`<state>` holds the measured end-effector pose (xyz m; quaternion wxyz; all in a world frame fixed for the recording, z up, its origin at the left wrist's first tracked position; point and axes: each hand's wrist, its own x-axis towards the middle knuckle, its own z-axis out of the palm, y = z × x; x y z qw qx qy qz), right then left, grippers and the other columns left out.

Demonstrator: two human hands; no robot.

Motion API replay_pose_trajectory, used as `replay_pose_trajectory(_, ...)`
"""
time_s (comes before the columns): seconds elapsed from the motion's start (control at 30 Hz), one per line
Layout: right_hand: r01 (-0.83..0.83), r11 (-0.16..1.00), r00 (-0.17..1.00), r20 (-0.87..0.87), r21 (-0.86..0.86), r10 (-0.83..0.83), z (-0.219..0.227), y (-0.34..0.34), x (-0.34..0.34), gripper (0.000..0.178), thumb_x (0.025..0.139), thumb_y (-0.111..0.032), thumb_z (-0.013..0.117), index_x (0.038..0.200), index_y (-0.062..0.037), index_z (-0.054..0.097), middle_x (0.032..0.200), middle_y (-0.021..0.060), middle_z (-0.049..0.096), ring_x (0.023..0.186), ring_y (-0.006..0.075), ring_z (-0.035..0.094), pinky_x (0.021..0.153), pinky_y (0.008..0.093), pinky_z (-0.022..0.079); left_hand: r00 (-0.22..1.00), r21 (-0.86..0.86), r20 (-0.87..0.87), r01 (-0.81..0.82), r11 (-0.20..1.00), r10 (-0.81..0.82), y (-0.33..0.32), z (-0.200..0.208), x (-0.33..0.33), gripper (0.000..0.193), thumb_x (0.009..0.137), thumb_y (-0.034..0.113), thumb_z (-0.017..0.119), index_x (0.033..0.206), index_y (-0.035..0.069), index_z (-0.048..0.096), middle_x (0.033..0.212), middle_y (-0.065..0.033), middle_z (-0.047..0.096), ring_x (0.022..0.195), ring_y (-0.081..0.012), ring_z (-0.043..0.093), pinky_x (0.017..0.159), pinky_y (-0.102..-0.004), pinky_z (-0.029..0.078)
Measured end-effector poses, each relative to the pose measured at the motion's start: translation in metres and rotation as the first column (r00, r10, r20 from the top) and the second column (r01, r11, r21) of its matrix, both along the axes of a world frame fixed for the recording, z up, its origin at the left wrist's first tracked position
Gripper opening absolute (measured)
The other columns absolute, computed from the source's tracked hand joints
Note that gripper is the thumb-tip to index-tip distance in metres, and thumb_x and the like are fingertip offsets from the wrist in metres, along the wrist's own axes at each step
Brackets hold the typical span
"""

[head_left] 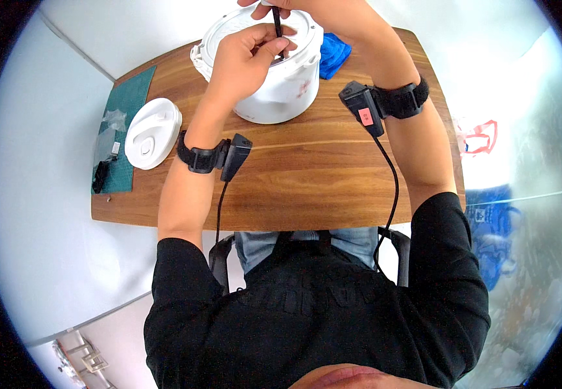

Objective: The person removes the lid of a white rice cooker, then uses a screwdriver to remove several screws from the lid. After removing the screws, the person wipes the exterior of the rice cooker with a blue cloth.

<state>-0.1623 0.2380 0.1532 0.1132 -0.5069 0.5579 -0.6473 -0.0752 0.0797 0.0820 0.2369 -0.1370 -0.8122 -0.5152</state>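
Observation:
A white rice cooker (pixel 278 104) with a pinkish floral print stands at the far middle of the table. Over its top is a screwdriver (pixel 277 23) with a dark shaft, held nearly upright, tip down near the front rim. My right hand (pixel 284 5), partly cut off by the upper edge of the view, is closed around the upper end of the tool. Lower down, my left hand (pixel 245 61) pinches near the tip, its fingers over the cooker's top. What the tip touches is hidden by these fingers. A white oval cover (pixel 154 133) lies apart to the left.
A green cutting mat (pixel 140 91) covers the table's left end, with clear plastic bags (pixel 107 139) and a small black item (pixel 101 175) on it. Blue cloth (pixel 335 55) lies right of the cooker. Cables (pixel 394 188) trail from both wrist-worn devices across the wooden table (pixel 320 188).

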Motion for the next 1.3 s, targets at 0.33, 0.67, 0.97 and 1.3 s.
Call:
replay_pose_trajectory(0.33, 0.434, 0.900, 0.891, -0.172, 0.047, -0.421, -0.002, 0.000, 0.016, 0.027, 0.094, -0.014, 0.074, 0.109, 0.0050, 0.064, 0.082, 0.0032, 0.063, 0.071, 0.0095, 0.054, 0.060, 0.0284, 0.047, 0.975, -0.150, 0.112, -0.172, 0.974, 0.190, 0.006, 0.011, 0.001, 0.013, 0.095, 0.013, 0.073, 0.097, 0.001, 0.077, 0.085, -0.0076, 0.078, 0.080, -0.0118, 0.073, 0.074, -0.0267, 0.057)
replay_pose_trajectory(0.67, 0.206, 0.978, 0.977, 0.055, -0.030, -0.204, -0.006, -0.003, 0.007, 0.023, 0.100, -0.012, 0.067, 0.116, 0.0041, 0.065, 0.092, 0.0022, 0.066, 0.085, 0.0090, 0.058, 0.075, 0.0276, 0.050, 0.995, -0.023, 0.065, -0.068, 0.997, 0.069, 0.004, 0.008, 0.000, 0.017, 0.091, 0.016, 0.078, 0.087, 0.000, 0.072, 0.082, -0.0071, 0.077, 0.078, -0.0122, 0.072, 0.071, -0.0247, 0.055)
replay_pose_trajectory(0.97, 0.366, 0.928, 0.924, -0.091, -0.069, -0.371, 0.002, 0.002, 0.024, 0.029, 0.098, -0.007, 0.067, 0.122, 0.0080, 0.061, 0.094, 0.0061, 0.068, 0.082, 0.0116, 0.062, 0.074, 0.0286, 0.053, 0.985, -0.171, 0.027, -0.163, 0.972, 0.170, -0.001, 0.004, -0.004, 0.020, 0.087, 0.019, 0.083, 0.091, 0.002, 0.074, 0.078, -0.0057, 0.074, 0.070, -0.0111, 0.066, 0.066, -0.0259, 0.051)
replay_pose_trajectory(1.3, 0.479, 0.876, 0.864, -0.202, 0.049, -0.461, 0.001, 0.001, 0.022, 0.040, 0.095, -0.017, 0.073, 0.123, 0.0091, 0.061, 0.086, 0.0076, 0.068, 0.078, 0.0139, 0.061, 0.070, 0.0305, 0.052, 0.988, -0.155, 0.062, -0.128, 0.980, 0.139, -0.006, 0.000, -0.005, 0.020, 0.091, 0.020, 0.079, 0.104, 0.004, 0.078, 0.081, -0.0063, 0.075, 0.072, -0.0111, 0.066, 0.067, -0.0267, 0.051)
